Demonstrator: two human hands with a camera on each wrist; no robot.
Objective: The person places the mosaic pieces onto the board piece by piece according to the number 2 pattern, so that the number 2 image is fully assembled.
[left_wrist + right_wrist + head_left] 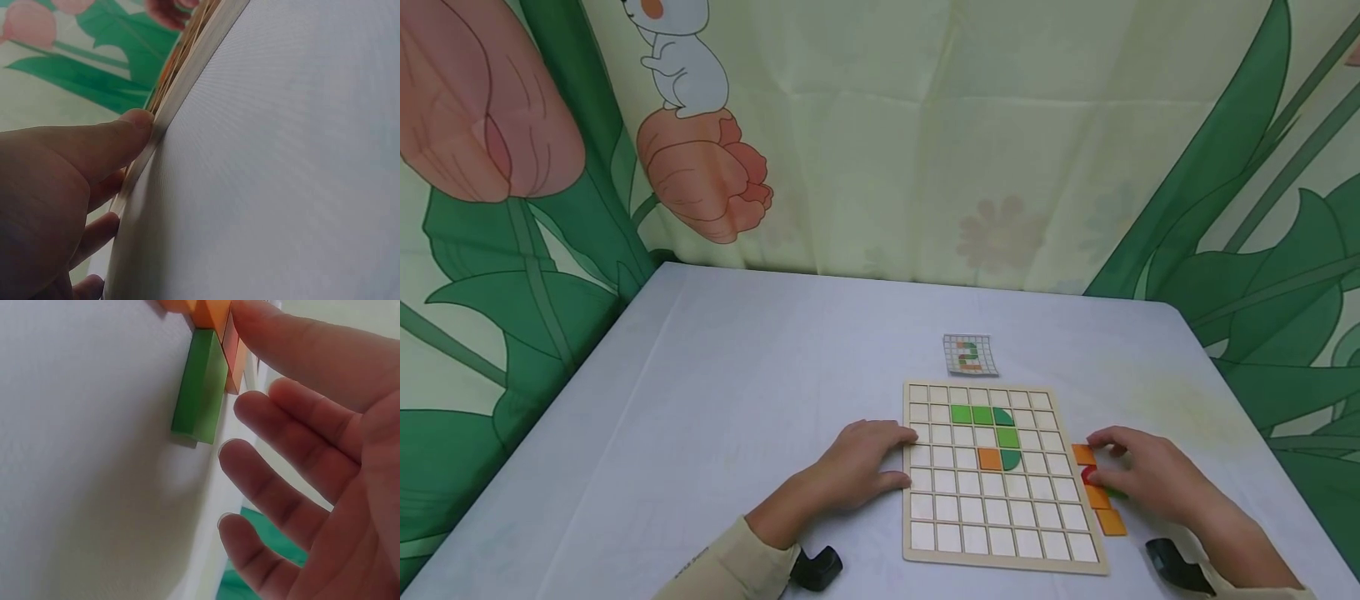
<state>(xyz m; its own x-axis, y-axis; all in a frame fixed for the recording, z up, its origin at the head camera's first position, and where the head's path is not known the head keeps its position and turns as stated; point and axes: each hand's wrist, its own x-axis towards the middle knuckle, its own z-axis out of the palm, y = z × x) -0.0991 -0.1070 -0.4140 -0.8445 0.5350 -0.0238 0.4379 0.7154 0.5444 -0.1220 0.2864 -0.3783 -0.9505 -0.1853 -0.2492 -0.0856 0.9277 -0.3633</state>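
A wooden grid board (1000, 563) lies on the table, with green square tiles (972, 415), dark green rounded tiles (1011, 459) and one orange tile (990, 459) in its cells. My left hand (857, 467) touches the board's left edge; in the left wrist view its thumb (134, 128) rests against the wooden rim. Beside the board's right edge, my right hand (1150, 479) reaches over loose orange tiles (1111, 522), its thumb at a red piece (1087, 474). A green block (203, 394) shows below the fingers in the right wrist view, apart from them.
Behind the board lies a small card (970, 355) with a coloured grid pattern. Black wrist devices (817, 568) sit at both sleeves. A curtain printed with flowers and leaves (925, 150) hangs behind the white table (722, 375).
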